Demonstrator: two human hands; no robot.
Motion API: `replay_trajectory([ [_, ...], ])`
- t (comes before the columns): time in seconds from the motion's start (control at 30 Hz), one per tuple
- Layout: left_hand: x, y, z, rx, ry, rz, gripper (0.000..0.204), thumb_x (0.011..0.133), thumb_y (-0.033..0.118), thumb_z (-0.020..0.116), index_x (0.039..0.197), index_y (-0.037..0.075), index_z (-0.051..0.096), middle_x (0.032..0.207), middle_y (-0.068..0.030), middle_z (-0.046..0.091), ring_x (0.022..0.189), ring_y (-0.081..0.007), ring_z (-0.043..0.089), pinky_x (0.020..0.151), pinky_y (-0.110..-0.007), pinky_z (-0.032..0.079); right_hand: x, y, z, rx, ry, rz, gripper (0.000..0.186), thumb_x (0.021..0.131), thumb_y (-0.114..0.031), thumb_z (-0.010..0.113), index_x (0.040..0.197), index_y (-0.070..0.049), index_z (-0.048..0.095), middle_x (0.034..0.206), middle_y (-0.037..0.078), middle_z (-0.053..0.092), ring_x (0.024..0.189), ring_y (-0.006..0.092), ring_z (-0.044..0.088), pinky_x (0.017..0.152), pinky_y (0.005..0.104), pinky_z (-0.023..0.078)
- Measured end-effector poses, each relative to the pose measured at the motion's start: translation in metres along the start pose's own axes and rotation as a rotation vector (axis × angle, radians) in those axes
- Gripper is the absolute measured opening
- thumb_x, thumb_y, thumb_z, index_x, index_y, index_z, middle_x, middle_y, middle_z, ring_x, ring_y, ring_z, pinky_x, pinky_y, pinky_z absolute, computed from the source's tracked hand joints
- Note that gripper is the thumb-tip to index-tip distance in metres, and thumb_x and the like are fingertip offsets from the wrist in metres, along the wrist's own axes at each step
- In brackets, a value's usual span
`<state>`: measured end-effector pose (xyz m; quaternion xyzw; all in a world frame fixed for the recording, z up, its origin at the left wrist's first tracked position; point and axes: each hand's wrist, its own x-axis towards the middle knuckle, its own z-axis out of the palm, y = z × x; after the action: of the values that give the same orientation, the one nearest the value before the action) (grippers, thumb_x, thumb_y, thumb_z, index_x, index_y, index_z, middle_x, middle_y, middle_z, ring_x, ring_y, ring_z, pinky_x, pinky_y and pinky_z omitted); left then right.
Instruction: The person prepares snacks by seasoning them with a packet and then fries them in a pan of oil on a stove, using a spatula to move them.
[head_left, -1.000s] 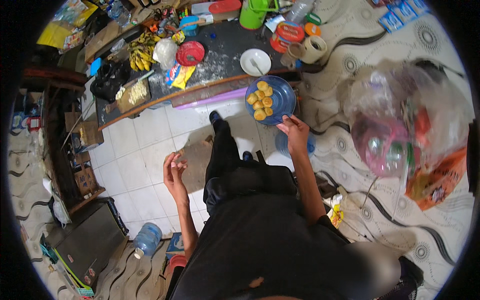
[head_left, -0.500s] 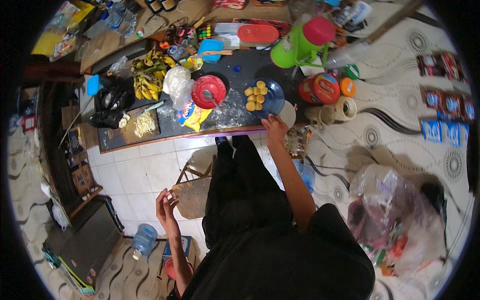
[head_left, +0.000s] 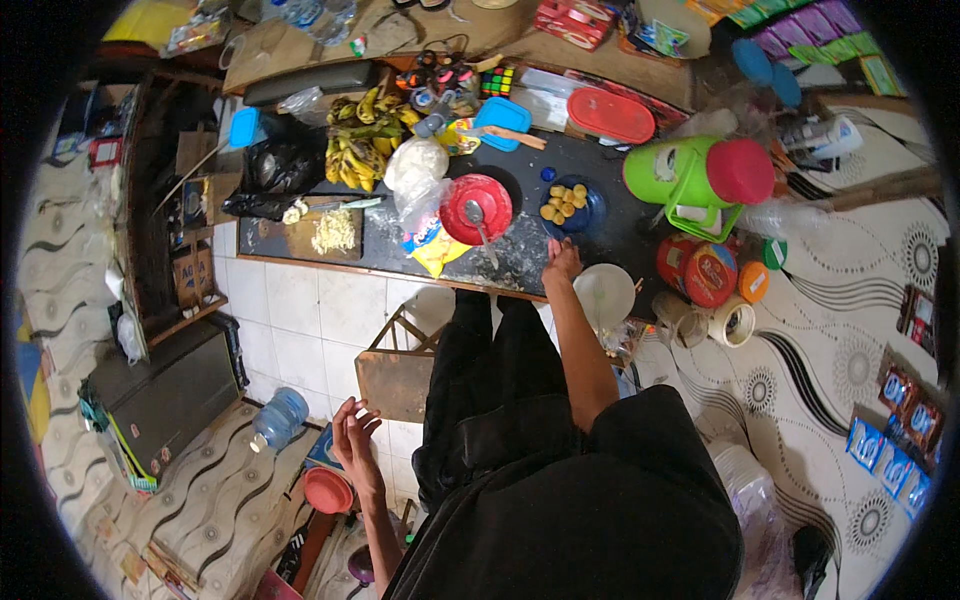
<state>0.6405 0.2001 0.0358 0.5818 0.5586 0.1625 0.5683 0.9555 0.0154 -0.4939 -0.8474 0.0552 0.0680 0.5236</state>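
Blue plate [head_left: 594, 212]: from my end it's sitting on the dark surface [head_left: 385, 238], little golden buns [head_left: 563, 203] bunched on it
Right hand [head_left: 562, 262]: fingers up at the plate's near rim, honestly can't tell if they're pinching it
Left hand [head_left: 358, 440]: nothing in it, fingers loosely apart, hanging near the wooden stool [head_left: 393, 385]
Red bowl [head_left: 494, 194]: just left of the plate, spoon [head_left: 475, 212] in it
Pale dish [head_left: 606, 296]: right beside my right forearm

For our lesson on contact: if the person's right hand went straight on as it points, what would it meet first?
The right hand would probably meet the blue plate first, at its near rim; contact now is unclear.
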Motion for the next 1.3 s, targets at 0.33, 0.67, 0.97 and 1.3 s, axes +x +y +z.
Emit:
replay_trajectory([
  [0.33,-0.021,-0.021,0.005,-0.142,0.107,-0.033,0.043,0.105,0.031,0.049,0.133,-0.001,0.051,0.12,-0.0128,0.06,0.099,-0.0213,0.063,0.088,-0.035,0.051,-0.063,-0.157,-0.041,0.362,-0.058,0.611,0.02,0.097,-0.023,0.063,0.108,-0.007,0.068,0.082,0.006,0.067,0.067,0.0142,0.065,0.053,0.0263,0.05],
  [0.67,0.043,-0.004,-0.019,-0.138,0.02,-0.015,0.042,0.105,0.033,0.049,0.132,0.001,0.052,0.121,-0.0134,0.06,0.098,-0.0211,0.063,0.088,-0.035,0.051,0.004,-0.323,0.109,0.924,-0.248,0.817,0.012,0.091,-0.008,0.064,0.08,-0.005,0.061,0.065,0.003,0.059,0.046,0.0141,0.052,0.04,0.0264,0.04],
  [0.97,0.103,0.008,-0.069,-0.155,0.046,-0.07,0.042,0.104,0.032,0.05,0.131,0.001,0.053,0.117,-0.0132,0.061,0.096,-0.0212,0.064,0.085,-0.035,0.052,0.054,-0.281,0.2,0.358,0.115,0.953,0.023,0.088,-0.011,0.067,0.067,-0.003,0.064,0.065,0.008,0.066,0.045,0.0147,0.056,0.04,0.0283,0.041],
  [1.3,0.147,0.004,-0.113,-0.083,-0.003,-0.064,0.043,0.104,0.033,0.049,0.132,0.001,0.052,0.116,-0.0123,0.062,0.097,-0.0218,0.064,0.084,-0.034,0.052,0.063,-0.275,0.214,0.403,-0.018,0.849,0.014,0.088,-0.011,0.067,0.075,-0.006,0.064,0.063,0.004,0.058,0.048,0.0159,0.053,0.041,0.0325,0.041],
])
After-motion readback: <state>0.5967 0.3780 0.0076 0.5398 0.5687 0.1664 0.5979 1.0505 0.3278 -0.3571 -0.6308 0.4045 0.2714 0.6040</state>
